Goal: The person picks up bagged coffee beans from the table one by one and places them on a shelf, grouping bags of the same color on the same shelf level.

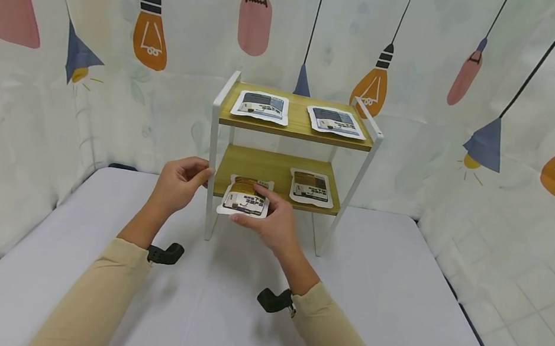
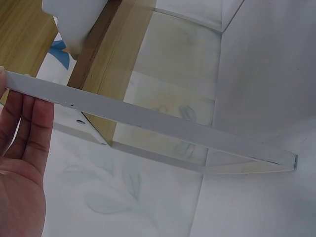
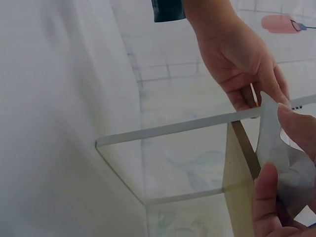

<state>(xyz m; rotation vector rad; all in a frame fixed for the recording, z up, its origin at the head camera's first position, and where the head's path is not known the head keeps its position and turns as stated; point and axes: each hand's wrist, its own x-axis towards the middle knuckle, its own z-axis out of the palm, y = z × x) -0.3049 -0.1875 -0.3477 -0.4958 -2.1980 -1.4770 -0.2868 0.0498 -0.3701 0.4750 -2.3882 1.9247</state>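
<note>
A two-tier shelf rack with a white frame and wooden boards stands on the table. My left hand grips its left front post; in the left wrist view the fingers lie behind the white post, with the thumb tip at the view's edge. With thumb and fingers, my right hand holds a white pouch with a brown and white label at the left front of the lower shelf. Seen from the right wrist, the pouch's plain side overlaps the board's edge.
On the right of the lower shelf lies a similar pouch. Two pouches with blue and white labels, one left and one right, lie on the upper shelf. A white cloth covers the table. Printed curtains surround it.
</note>
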